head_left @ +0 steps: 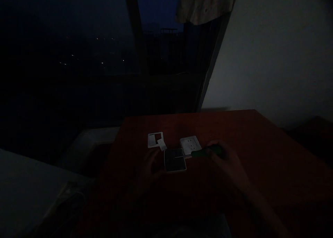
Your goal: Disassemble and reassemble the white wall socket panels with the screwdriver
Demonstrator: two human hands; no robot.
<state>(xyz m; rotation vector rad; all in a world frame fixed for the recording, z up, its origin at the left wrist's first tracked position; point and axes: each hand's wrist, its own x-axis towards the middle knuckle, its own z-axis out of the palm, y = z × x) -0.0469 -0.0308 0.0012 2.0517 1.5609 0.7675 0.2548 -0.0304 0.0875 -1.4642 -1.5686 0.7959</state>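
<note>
My right hand [223, 160] is closed around the green handle of a screwdriver [199, 153]. Its thin metal shaft points left, with the tip over the dark face of a square, white-rimmed wall plate [174, 164]. Close to that plate's left edge is my left hand [151, 165], its fingers curved and apart from the thumb. The thumb is near the plate's lower left corner; in the dim light I cannot tell if it touches. Just behind the screwdriver lies a white wall socket [191, 145], its holes facing up.
A white cover frame [152, 141] lies on the reddish wooden table [234, 127], with a small white rectangular piece [162, 144] overlapping its right corner. Beyond the table are a dark window [104, 50], a hanging curtain [206, 5] and a pale wall [270, 57] at right.
</note>
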